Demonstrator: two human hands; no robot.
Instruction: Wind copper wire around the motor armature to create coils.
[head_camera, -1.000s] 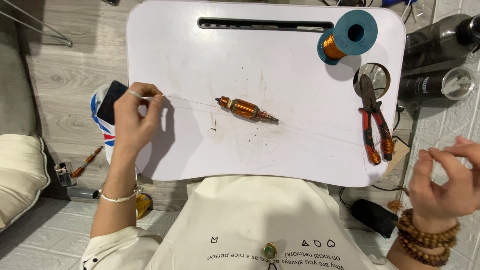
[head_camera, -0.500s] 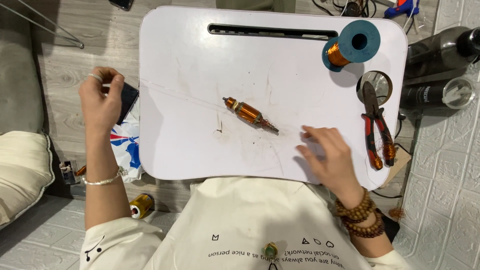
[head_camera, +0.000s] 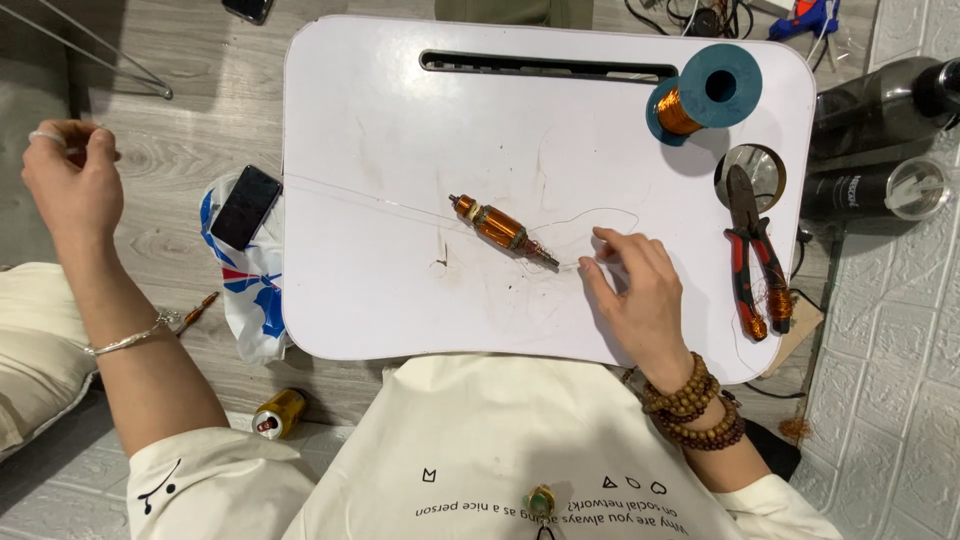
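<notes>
White tray (head_camera: 400, 120) bears our armature (head_camera: 500, 228); left hand (head_camera: 72, 185) pinches thin wire (head_camera: 370, 198) taut, right hand (head_camera: 640, 290) fingers pin its end, and overpulling could snap it.

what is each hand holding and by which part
Both hold the thin wire: left hand pinches its far end off the table, right hand fingers press it beside the armature.
</notes>
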